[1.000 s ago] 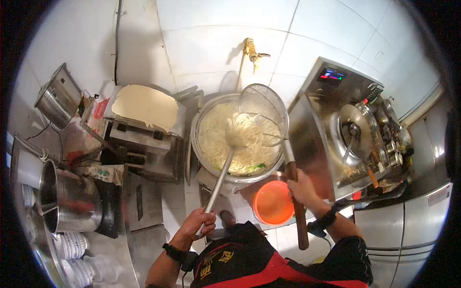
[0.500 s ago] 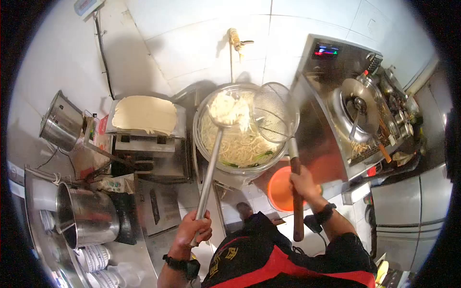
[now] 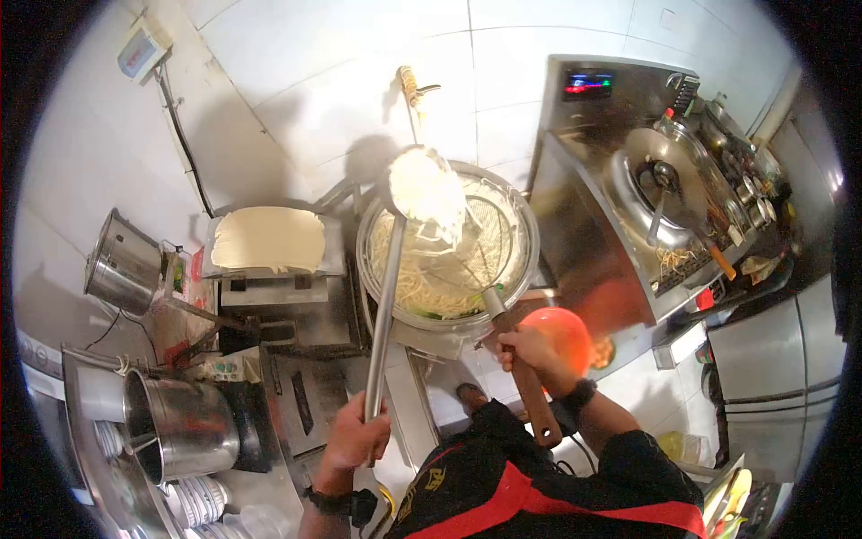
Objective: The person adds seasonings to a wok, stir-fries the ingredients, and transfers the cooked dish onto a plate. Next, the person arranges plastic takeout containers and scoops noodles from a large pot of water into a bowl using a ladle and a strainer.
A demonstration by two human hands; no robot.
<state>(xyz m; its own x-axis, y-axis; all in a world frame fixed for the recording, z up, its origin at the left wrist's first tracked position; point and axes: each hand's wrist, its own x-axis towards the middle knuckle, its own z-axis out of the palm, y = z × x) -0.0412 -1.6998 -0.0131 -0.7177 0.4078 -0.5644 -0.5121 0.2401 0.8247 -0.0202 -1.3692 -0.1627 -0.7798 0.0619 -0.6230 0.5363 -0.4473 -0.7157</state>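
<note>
My left hand (image 3: 357, 431) is closed round the metal handle of a long-handled ladle (image 3: 387, 301). Its bowl is heaped with pale noodles (image 3: 426, 190) and is lifted above the back of a large round pot (image 3: 370, 296). The noodles hide whether the bowl has holes. In my right hand (image 3: 535, 357) is the wooden handle of a wire mesh strainer (image 3: 492, 235). The strainer's basket lies inside the pot at the right, beneath and beside the raised noodles. More noodles (image 3: 409, 286) and some green leaves (image 3: 438, 313) show in the pot.
An orange bucket (image 3: 566, 334) stands beside my right hand. To the right is a stove with a wok (image 3: 628, 193) and a ladle in it. Left of the pot sits a slab of dough (image 3: 269, 240) on a machine. A tall steel pot (image 3: 193, 422) and stacked bowls (image 3: 196, 500) stand lower left.
The heaped ladle has risen higher above the pot. The mesh strainer has swung left and down from the pot's right rim into the pot. The whole view has shifted slightly.
</note>
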